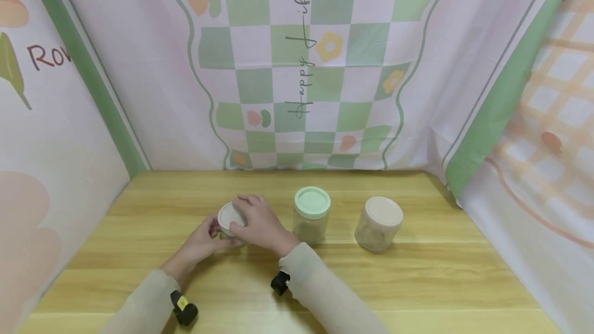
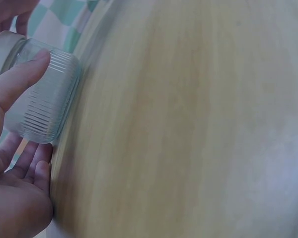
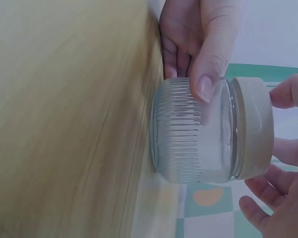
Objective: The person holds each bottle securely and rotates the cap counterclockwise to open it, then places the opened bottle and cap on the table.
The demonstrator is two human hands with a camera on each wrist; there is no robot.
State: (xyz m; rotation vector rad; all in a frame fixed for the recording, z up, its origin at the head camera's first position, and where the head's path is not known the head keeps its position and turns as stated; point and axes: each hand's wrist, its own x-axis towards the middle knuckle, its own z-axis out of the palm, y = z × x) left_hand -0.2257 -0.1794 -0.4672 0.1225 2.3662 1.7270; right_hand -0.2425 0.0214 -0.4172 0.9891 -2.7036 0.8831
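Observation:
A clear glass jar point(image 3: 181, 136) with ribbed lower walls stands upright on the table, left of two other jars in the head view. Its off-white lid point(image 1: 227, 215) sits on the rim. My left hand point(image 1: 199, 244) holds the glass body, its thumb lying across the side in the left wrist view. My right hand point(image 1: 262, 223) grips the lid from above, with fingers point(image 3: 288, 94) and thumb spread around its edge. Part of the lid is hidden under the right hand in the head view.
A jar with a mint green lid point(image 1: 313, 202) stands just beyond my right wrist. Farther right is a jar with a beige lid point(image 1: 384, 211). The wooden table point(image 1: 431, 277) ends against a patterned cloth point(image 1: 315, 86) at the back, with cloth walls on both sides.

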